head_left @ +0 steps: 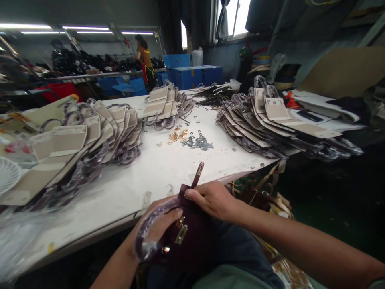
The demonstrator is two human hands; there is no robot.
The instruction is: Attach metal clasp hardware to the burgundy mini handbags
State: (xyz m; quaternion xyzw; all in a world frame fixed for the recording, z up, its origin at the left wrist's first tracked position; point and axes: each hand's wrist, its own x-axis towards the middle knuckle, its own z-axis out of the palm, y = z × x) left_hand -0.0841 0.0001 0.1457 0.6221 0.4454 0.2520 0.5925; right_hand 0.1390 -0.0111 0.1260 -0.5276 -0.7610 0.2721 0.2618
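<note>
A dark purple handbag panel (197,245) rests over my lap, just below the table edge. Its curved handle (147,222) is wrapped in clear plastic, and gold fittings (181,234) sit on its face. My left hand (164,222) reaches in under the handle, its thumb pressed on the panel beside the fittings; its other fingers are hidden. With thumb and fingers closed, my right hand (215,198) grips the panel's upper edge near a square flap. A narrow purple strap (197,175) with a gold-edged slot at its tip sticks up beside that hand.
Stacked bag panels with wrapped handles stand at the left (105,128), back (165,102) and right (258,116) of the white table (162,172). Gold pieces (177,135) and grey metal plates (198,142) lie mid-table, black strips (215,95) behind. A person (145,60) stands farther back.
</note>
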